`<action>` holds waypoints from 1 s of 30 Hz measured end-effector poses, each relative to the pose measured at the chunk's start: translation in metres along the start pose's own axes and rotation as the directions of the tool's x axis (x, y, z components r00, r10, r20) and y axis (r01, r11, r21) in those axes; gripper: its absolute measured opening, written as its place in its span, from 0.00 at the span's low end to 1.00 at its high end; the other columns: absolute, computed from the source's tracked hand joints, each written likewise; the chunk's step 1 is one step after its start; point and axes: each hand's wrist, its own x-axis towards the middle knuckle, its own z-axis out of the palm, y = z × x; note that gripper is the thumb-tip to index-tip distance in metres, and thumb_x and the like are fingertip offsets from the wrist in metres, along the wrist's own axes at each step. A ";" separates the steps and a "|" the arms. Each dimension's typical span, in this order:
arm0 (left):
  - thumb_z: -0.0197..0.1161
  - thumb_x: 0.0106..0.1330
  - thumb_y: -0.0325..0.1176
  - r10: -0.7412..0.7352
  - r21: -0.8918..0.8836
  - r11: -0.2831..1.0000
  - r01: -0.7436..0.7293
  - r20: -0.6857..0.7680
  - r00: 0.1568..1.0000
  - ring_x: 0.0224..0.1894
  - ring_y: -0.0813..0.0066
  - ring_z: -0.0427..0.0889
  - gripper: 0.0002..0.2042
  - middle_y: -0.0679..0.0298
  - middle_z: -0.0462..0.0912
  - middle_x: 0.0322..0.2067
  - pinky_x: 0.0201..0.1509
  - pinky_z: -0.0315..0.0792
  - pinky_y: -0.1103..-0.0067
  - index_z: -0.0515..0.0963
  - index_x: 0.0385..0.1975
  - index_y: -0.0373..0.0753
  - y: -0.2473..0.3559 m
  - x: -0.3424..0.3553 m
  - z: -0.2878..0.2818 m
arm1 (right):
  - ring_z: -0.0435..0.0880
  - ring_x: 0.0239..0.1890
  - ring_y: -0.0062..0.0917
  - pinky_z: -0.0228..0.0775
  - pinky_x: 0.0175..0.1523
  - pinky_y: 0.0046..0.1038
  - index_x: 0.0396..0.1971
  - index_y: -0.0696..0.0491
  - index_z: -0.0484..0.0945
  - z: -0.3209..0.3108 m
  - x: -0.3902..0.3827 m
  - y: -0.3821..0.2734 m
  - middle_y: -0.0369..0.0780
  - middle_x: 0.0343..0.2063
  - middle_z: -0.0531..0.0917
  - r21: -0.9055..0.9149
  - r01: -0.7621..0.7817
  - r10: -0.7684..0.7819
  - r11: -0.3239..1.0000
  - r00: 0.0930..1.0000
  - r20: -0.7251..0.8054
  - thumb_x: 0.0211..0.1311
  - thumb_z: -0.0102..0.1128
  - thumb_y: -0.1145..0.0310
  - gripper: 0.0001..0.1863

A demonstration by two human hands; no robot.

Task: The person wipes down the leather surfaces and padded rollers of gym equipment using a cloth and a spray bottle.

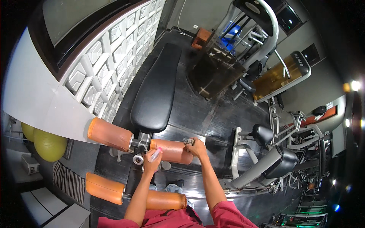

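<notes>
My left hand (151,164) is closed around a small clear bottle (154,155) with a pink top, just in front of a brown padded roller (173,152). At the right end of that roller, my right hand (197,148) grips a crumpled grey cloth (189,141), which touches the padding. The roller belongs to a bench with a long black pad (156,95). A matching brown roller (110,134) sits on the other side of the bench's metal post. Closer to me are two orange rollers, one at the left (105,188) and one by my legs (165,200).
A white block wall (102,72) runs along the left. Green exercise balls (49,145) and a striped mat (68,182) lie at lower left. Weight machines stand ahead, one with a dark cover (216,70). Another machine with black pads (280,162) is at the right.
</notes>
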 end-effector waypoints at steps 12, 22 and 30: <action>0.68 0.59 0.28 0.047 -0.016 0.999 -0.047 -0.034 0.998 0.26 0.55 0.82 0.06 0.54 0.81 0.24 0.31 0.73 0.68 0.79 0.26 0.33 0.003 -0.003 0.000 | 0.86 0.46 0.48 0.77 0.54 0.42 0.52 0.52 0.80 0.043 0.034 -0.115 0.53 0.41 0.86 0.041 0.216 -0.219 0.976 0.941 0.258 0.48 0.70 0.47 0.33; 0.69 0.57 0.26 0.061 -0.035 0.997 -0.063 -0.050 0.997 0.26 0.56 0.80 0.06 0.56 0.79 0.23 0.30 0.72 0.68 0.77 0.24 0.33 0.007 -0.002 -0.002 | 0.87 0.47 0.37 0.76 0.53 0.35 0.47 0.54 0.84 -0.014 0.077 -0.014 0.47 0.43 0.88 -0.172 0.123 -0.034 0.977 0.895 0.445 0.48 0.73 0.47 0.31; 0.68 0.58 0.26 0.120 -0.002 0.993 -0.121 -0.041 0.992 0.23 0.59 0.80 0.06 0.57 0.79 0.22 0.28 0.72 0.70 0.78 0.24 0.33 0.009 0.001 0.003 | 0.86 0.45 0.46 0.77 0.53 0.39 0.48 0.58 0.82 0.077 0.081 -0.136 0.54 0.40 0.86 0.110 0.276 -0.296 0.955 0.848 0.440 0.47 0.69 0.41 0.37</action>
